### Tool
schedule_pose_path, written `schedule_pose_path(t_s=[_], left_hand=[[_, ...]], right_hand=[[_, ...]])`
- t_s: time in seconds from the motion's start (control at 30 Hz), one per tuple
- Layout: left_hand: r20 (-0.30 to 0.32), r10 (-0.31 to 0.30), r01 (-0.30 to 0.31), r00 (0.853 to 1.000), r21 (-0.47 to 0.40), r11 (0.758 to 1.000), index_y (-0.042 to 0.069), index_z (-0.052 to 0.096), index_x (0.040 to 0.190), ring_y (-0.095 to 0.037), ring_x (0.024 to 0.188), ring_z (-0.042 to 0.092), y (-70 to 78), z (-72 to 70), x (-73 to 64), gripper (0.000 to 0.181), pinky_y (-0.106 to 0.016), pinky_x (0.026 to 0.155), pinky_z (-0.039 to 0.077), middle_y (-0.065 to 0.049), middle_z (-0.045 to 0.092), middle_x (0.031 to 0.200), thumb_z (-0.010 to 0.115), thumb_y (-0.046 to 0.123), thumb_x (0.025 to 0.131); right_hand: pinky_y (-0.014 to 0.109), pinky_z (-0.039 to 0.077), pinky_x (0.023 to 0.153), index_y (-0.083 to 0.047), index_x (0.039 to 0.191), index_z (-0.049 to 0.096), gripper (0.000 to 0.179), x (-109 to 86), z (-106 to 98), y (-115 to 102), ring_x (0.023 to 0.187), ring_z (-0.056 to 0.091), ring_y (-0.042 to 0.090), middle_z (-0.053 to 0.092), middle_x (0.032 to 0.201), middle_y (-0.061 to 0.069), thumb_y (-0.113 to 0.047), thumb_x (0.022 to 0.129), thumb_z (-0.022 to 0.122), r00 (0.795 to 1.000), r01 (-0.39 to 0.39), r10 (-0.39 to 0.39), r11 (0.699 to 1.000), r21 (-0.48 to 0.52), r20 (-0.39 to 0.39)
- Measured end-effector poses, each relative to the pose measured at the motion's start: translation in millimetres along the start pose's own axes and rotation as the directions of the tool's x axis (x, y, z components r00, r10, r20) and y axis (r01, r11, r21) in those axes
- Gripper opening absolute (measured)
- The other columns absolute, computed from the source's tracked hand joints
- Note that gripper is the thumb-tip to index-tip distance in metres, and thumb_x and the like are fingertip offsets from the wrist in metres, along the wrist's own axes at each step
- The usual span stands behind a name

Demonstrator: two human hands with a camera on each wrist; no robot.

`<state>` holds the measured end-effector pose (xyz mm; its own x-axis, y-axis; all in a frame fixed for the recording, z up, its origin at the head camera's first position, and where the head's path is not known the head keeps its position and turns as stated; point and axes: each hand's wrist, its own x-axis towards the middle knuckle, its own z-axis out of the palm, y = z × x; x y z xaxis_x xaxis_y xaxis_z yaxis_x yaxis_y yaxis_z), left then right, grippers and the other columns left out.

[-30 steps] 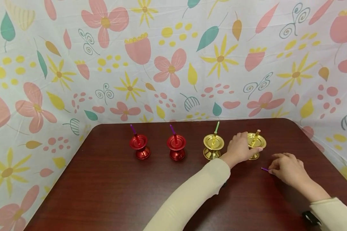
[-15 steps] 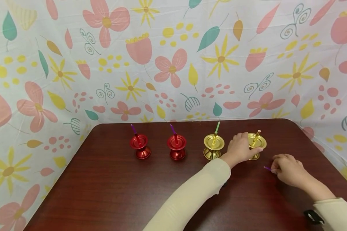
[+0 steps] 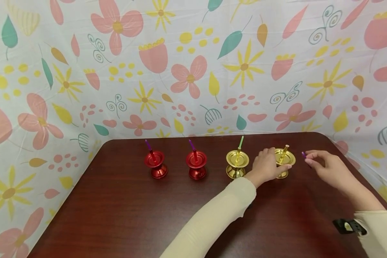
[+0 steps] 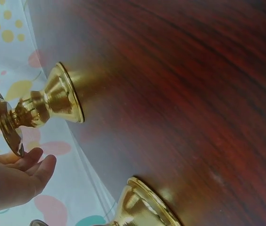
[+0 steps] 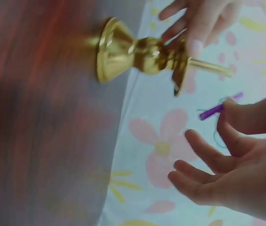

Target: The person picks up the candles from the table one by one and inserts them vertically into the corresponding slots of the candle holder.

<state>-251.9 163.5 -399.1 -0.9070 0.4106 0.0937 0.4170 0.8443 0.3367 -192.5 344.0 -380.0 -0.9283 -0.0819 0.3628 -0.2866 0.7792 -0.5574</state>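
Observation:
My left hand (image 3: 267,166) grips the dish rim of the rightmost gold candle holder (image 3: 285,158), thumb on the near side. That holder stands upright on the table, its thin central tube (image 5: 213,67) bare at the top. In the left wrist view, the fingers lie under the edge of its dish. Between thumb and index finger, my right hand (image 3: 330,168) pinches a small purple candle (image 5: 212,112). It is raised just right of the holder, apart from the tube, with the other fingers spread.
To the left stand another gold holder (image 3: 237,162) with a green candle (image 3: 241,142) and two red holders (image 3: 154,159) (image 3: 196,159) with purple candles. Behind the brown table (image 3: 132,215) hangs a flower-patterned cloth (image 3: 193,43).
My right hand has lifted the purple candle from low over the table up to about the height of the holder's dish. The left hand has stayed on the holder.

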Motion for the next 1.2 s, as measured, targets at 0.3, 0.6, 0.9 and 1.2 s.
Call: schedule_pose_path(t_s=[0.3, 0.6, 0.9, 1.2], left_hand=[[0.008, 0.002, -0.002, 1.000, -0.006, 1.000, 0.018, 0.046, 0.137, -0.005, 0.113, 0.049, 0.0, 0.5, -0.4, 0.072, -0.022, 0.091, 0.044, 0.009, 0.052, 0.124, 0.058, 0.065, 0.084], [0.018, 0.003, -0.003, 1.000, -0.029, 1.000, 0.016, 0.046, 0.137, -0.005, 0.112, 0.049, 0.0, 1.5, -1.3, 0.071, -0.022, 0.090, 0.044, 0.008, 0.052, 0.124, 0.058, 0.064, 0.085], [-0.008, 0.018, -0.018, 1.000, -0.023, 1.000, 0.015, 0.047, 0.134, -0.006, 0.107, 0.050, -1.2, -2.1, -2.7, 0.069, -0.021, 0.087, 0.045, 0.007, 0.054, 0.118, 0.058, 0.063, 0.085], [-0.004, 0.020, -0.020, 1.000, -0.021, 1.000, 0.014, 0.045, 0.138, -0.006, 0.112, 0.049, -0.5, -0.8, -2.8, 0.072, -0.022, 0.090, 0.045, 0.006, 0.052, 0.124, 0.057, 0.063, 0.086]], right_hand=[[0.008, 0.041, 0.081, -0.003, 0.104, 0.059, 0.012, 18.9, 5.1, -12.4, 0.111, 0.048, -0.005, 0.061, 0.116, -0.019, -0.010, 0.100, 0.051, 0.994, -0.107, 0.097, 0.697, 0.709, 0.055], [0.014, 0.048, 0.082, -0.003, 0.099, 0.064, 0.014, 37.1, 24.0, -18.3, 0.100, 0.060, 0.003, 0.066, 0.111, -0.005, 0.002, 0.097, 0.051, 0.997, 0.013, 0.062, 0.402, 0.915, -0.041], [0.013, 0.048, 0.081, -0.005, 0.098, 0.063, 0.009, 43.8, 28.8, -16.3, 0.100, 0.059, 0.001, 0.065, 0.111, -0.007, -0.002, 0.096, 0.054, 0.995, 0.006, 0.089, 0.438, 0.899, -0.050], [0.008, 0.041, 0.087, 0.003, 0.098, 0.059, 0.006, 45.0, 34.3, -16.9, 0.108, 0.054, 0.002, 0.064, 0.112, -0.012, 0.001, 0.095, 0.054, 0.981, 0.129, 0.022, 0.666, 0.735, -0.193]])
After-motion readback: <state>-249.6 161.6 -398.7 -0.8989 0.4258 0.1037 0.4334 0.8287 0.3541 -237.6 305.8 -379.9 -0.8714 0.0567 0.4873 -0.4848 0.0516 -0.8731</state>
